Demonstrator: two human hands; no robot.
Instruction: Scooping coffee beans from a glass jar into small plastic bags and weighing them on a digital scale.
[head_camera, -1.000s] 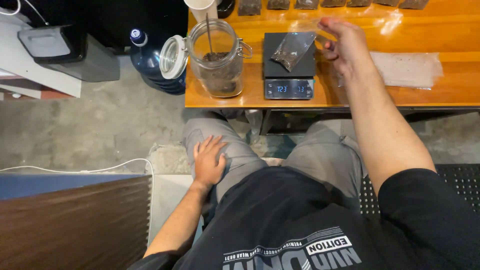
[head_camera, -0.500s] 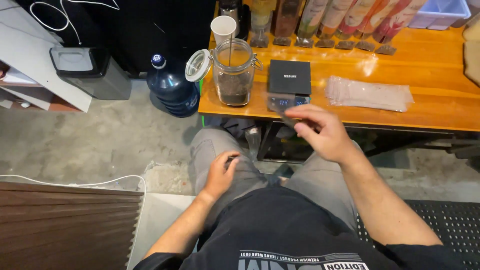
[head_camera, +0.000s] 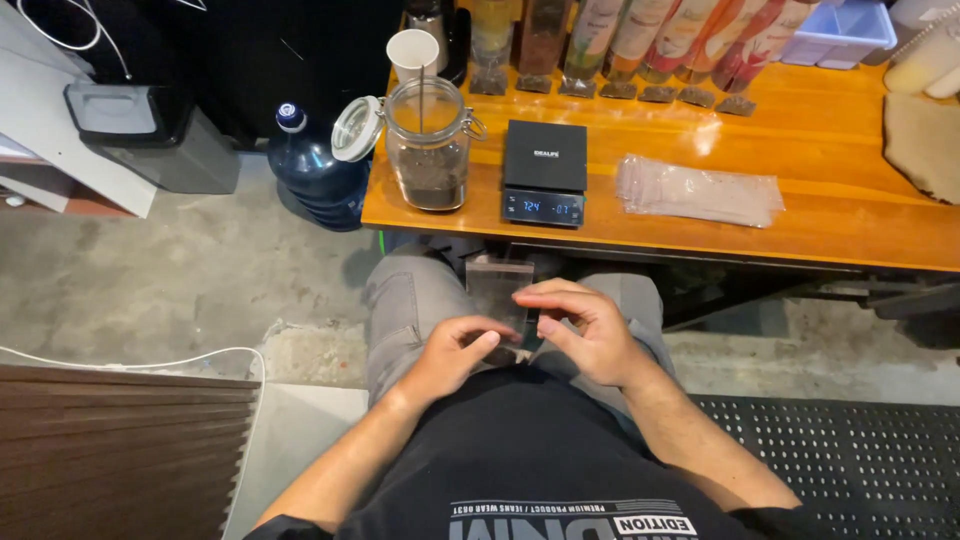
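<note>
The fingers (head_camera: 520, 296) of the right hand (head_camera: 585, 335) were curled and pinched one side of a small clear plastic pouch (head_camera: 500, 295), and the fingers (head_camera: 480, 345) of the left hand (head_camera: 455, 355) closed on its lower part from the other side. So both hands gripped the same pouch. It stood nearly upright over the person's lap, between the two knees in grey trousers (head_camera: 405, 305), below the front edge of the wooden table (head_camera: 830, 190) and not touching it. Something dark seemed to lie in the bottom of the pouch, but the hands hid most of it.

On the table, near the front edge and just above the hands, stood a black digital scale (head_camera: 545, 170) with a lit display. To its left, near the left front corner, was an open glass clip-top jar (head_camera: 428, 150) with dark material at the bottom and a thin handle standing in it. A white paper cup (head_camera: 412, 50) stood behind the jar. To the right of the scale lay a flat stack of clear pouches (head_camera: 700, 190). Along the back edge stood a row of filled bags (head_camera: 640, 40). On the floor beside the left edge of the table stood a blue water bottle (head_camera: 310, 170).
</note>
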